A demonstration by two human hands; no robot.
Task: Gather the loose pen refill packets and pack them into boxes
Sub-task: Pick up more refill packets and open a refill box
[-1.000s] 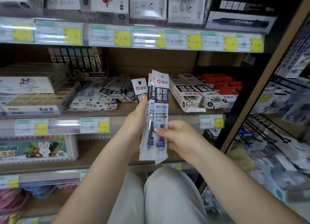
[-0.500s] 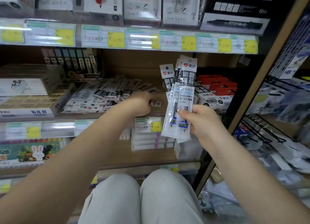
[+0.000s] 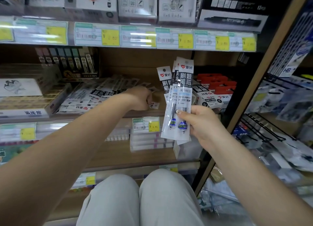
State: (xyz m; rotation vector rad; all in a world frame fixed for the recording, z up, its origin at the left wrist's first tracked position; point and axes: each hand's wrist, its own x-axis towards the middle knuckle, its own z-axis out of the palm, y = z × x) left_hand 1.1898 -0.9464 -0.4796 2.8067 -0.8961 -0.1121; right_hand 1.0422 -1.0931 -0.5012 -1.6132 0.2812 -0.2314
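The right hand [image 3: 201,122] holds a bunch of packets [image 3: 179,99] upright, thumb on the front, in front of the shelf [image 3: 135,114]. The left hand [image 3: 138,99] reaches onto the shelf, fingers curled on a loose packet [image 3: 154,105]. More packets lie in a pile [image 3: 94,97] just left of it. White boxes [image 3: 207,97] sit behind the bunch

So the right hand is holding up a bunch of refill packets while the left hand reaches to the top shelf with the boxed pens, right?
Not quite. The head view shows the left hand down on the middle shelf, fingers curled at a loose packet beside the scattered packets, not the top shelf. The right hand does hold up a bunch of refill packets.
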